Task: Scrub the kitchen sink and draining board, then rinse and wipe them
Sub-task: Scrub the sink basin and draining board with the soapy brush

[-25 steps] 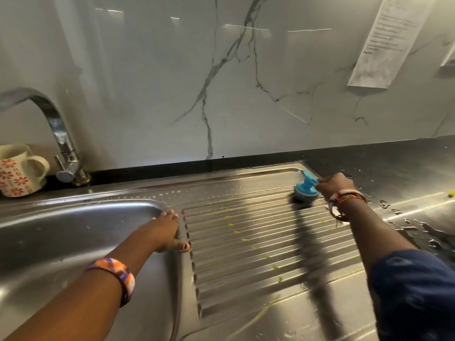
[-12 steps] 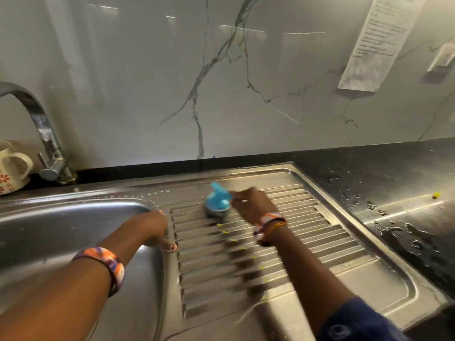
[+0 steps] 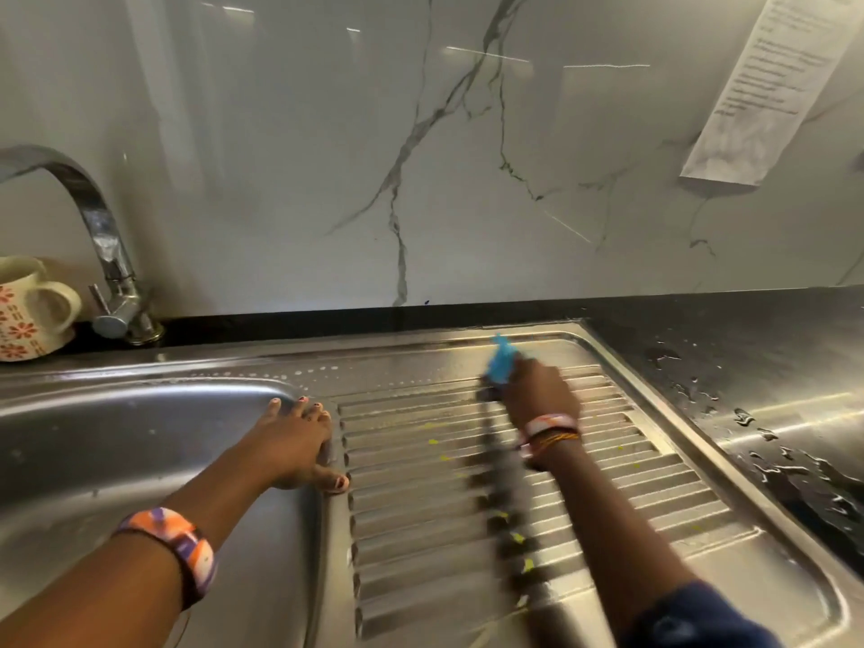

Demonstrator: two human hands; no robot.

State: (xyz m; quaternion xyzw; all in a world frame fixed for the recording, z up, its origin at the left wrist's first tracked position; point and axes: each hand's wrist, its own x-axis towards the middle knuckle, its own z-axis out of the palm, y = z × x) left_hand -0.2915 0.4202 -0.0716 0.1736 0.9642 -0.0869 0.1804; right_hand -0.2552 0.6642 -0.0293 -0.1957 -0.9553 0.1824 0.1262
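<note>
A: Where is the right hand (image 3: 537, 395)?

B: Stretched out over the far end of the ribbed stainless-steel draining board (image 3: 654, 465), its grip closed round a small blue plastic scrubbing brush (image 3: 501, 364), blurred, pressed on the ridges.

A: And the left hand (image 3: 294, 441)?

B: Left of the draining board, palm down, fingers spread flat on the rim of the stainless-steel sink basin (image 3: 117, 441); grip open, holding nothing. 2 bright wristbands, 1 per arm.

It was a kitchen. A steel sink (image 3: 117, 441) with a ribbed draining board (image 3: 421, 470) sat below a marble-look backsplash (image 3: 327, 156), beside a chrome tap (image 3: 100, 236), a patterned mug (image 3: 28, 311) and a wet dark counter (image 3: 748, 348).
</note>
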